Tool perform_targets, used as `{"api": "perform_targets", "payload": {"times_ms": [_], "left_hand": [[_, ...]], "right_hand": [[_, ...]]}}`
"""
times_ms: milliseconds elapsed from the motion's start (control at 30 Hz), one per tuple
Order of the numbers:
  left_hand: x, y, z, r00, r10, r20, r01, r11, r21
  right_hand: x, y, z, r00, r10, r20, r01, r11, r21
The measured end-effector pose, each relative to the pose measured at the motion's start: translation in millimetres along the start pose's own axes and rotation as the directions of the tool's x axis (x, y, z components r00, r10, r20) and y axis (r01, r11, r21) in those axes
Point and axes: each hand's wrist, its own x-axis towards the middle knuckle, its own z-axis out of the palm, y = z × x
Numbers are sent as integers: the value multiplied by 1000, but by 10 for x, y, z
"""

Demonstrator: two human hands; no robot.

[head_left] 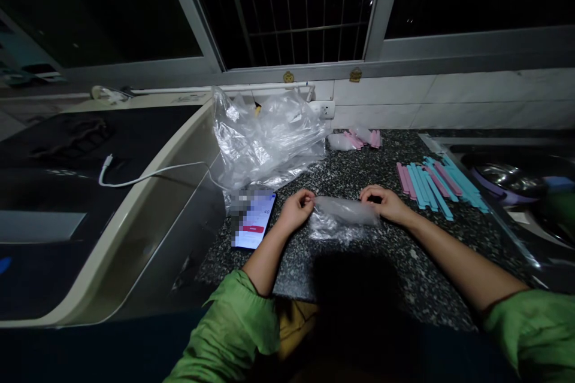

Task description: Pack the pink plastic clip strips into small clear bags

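Note:
A clear plastic bag (344,215) lies stretched between my two hands over the speckled dark counter (287,272). My left hand (297,210) pinches its left end, fingers closed. At the opposite end, my right hand (385,204) has thumb and fingertips closed on the plastic. Whether anything is inside the bag, I cannot tell. Just left of my left hand lies a phone (258,221) with a lit screen. To the right of my right hand, several flat pink and light blue strips (429,184) are spread in a loose pile.
A heap of clear plastic bags (269,137) stands behind my left hand. Small wrapped pink pieces (357,139) lie near the tiled wall. On the left is a washing machine (135,191) with a white cable (148,175) across it. A sink (507,173) borders the counter's right side.

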Motion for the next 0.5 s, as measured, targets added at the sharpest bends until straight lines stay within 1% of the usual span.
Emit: {"api": "perform_targets", "payload": {"times_ms": [100,200,267,333,400,433,467,500], "left_hand": [[-12,11,-10,996,84,-13,-83,994,65],[-11,10,-45,983,184,2,-180,963,199],[-7,-4,-77,979,203,-12,-189,929,317],[-7,-10,-107,978,195,-71,-151,904,400],[-14,8,-128,965,218,-145,-140,897,418],[-20,28,-134,955,247,-167,-161,899,408],[-28,53,-137,945,281,-170,-197,899,391],[-37,81,-137,938,313,-151,-239,897,373]], "right_hand": [[-1,-4,-6,1000,-19,17,20,999,-25],[-12,-18,-13,998,-42,41,44,998,-51],[-19,-29,-15,996,-60,64,65,995,-71],[-25,-37,-16,993,-77,85,85,992,-93],[-29,-43,-14,991,-85,101,97,989,-112],[-32,-46,-13,990,-89,110,102,988,-118],[-35,-48,-12,988,-94,120,108,987,-122],[-38,-49,-13,986,-100,131,116,985,-124]]}}
